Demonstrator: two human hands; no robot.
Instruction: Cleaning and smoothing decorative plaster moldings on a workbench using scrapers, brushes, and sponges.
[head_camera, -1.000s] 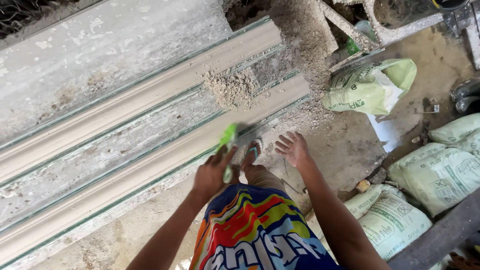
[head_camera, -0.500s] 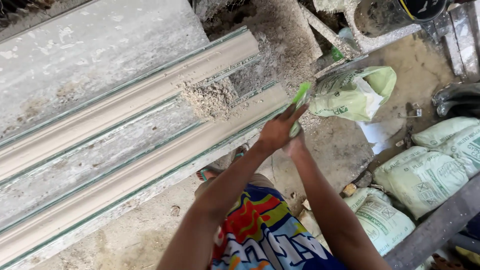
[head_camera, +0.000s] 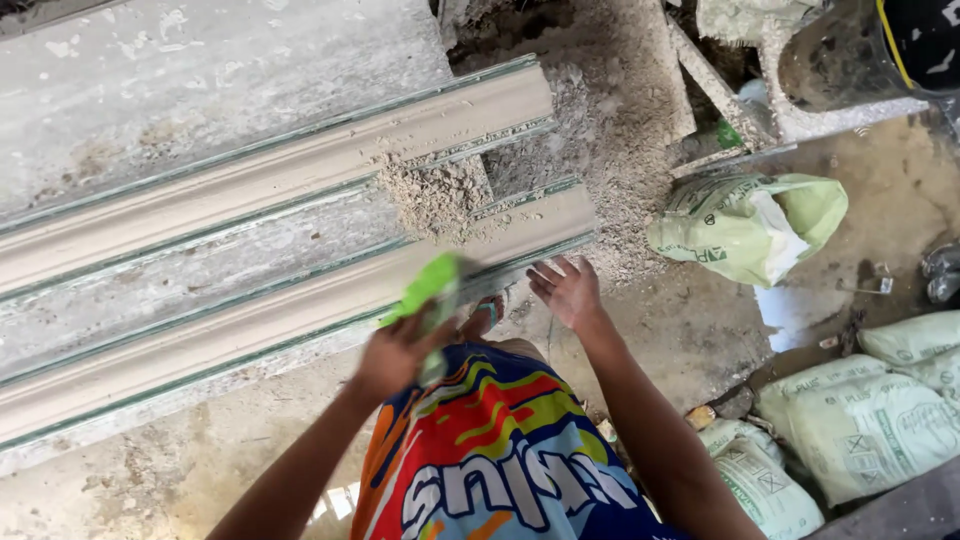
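Head view, looking down. The left hand (head_camera: 392, 352) is closed around a bright green tool (head_camera: 428, 288), blurred so that its kind cannot be told; the tool rises from the fist and slants up to the right, its tip over the near edge of the nearer moulded strip (head_camera: 250, 325). The right hand (head_camera: 566, 290) lies just to the right of the tool, apart from it, fingers spread wide and holding nothing, beside the strip's end. Beyond the grip, a heap of sandy mortar (head_camera: 432, 195) sits in the channel between the nearer strip and the farther strip (head_camera: 270, 175). Well to the right of both hands lie a green sack (head_camera: 745, 225) and pale sacks (head_camera: 860, 415) on the floor
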